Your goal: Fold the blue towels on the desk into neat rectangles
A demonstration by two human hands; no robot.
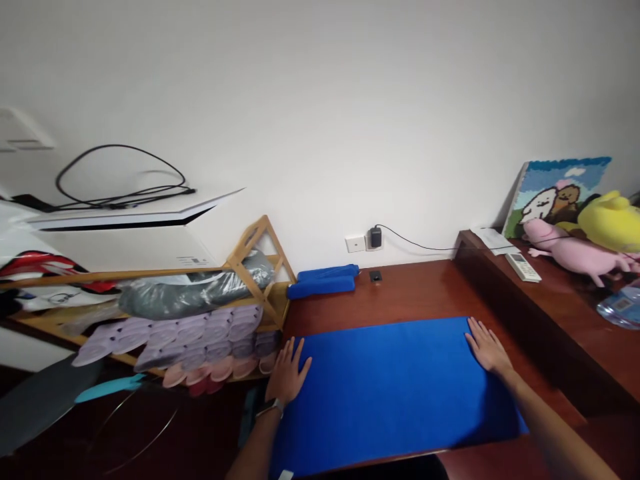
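A blue towel (390, 387) lies spread flat on the reddish-brown wooden desk (410, 293). My left hand (287, 375) rests at the towel's left edge with its fingers apart, a watch on the wrist. Over at the far right corner, my right hand (487, 345) lies flat on the towel's edge, fingers stretched out. Neither hand grips anything. Two folded blue cloths (323, 285) lie one behind the other against the wall, beyond the spread towel. A small white tag (286, 475) shows at the towel's near left corner.
Left of the desk stands a wooden rack (260, 267) with several pairs of slippers (200, 333) and a white box (125, 247) on top. A raised shelf (565, 320) at right bears a remote (523, 267), a pink plush toy (575, 250) and a plastic bottle (623, 307). A charger (376, 237) sits in the wall.
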